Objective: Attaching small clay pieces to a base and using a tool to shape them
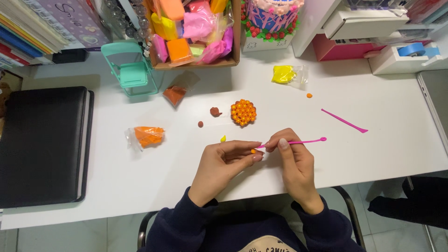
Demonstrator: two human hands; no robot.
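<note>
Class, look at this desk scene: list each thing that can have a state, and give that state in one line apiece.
Left hand: pinching a small orange ball.
Right hand: gripping a pink tool, its tip at the ball.
Second pink tool: lying loose on the table.
Orange ball cluster: resting on the table, untouched.
Orange clay bag: open, lying flat.
Yellow clay bag: lying flat.
Cardboard box: open, full of clay packs.
Black notebook: closed.

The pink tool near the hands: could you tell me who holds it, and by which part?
The right hand pinches the pink tool near its pointed end; the left hand holds a tiny orange clay ball at its fingertips.
</note>
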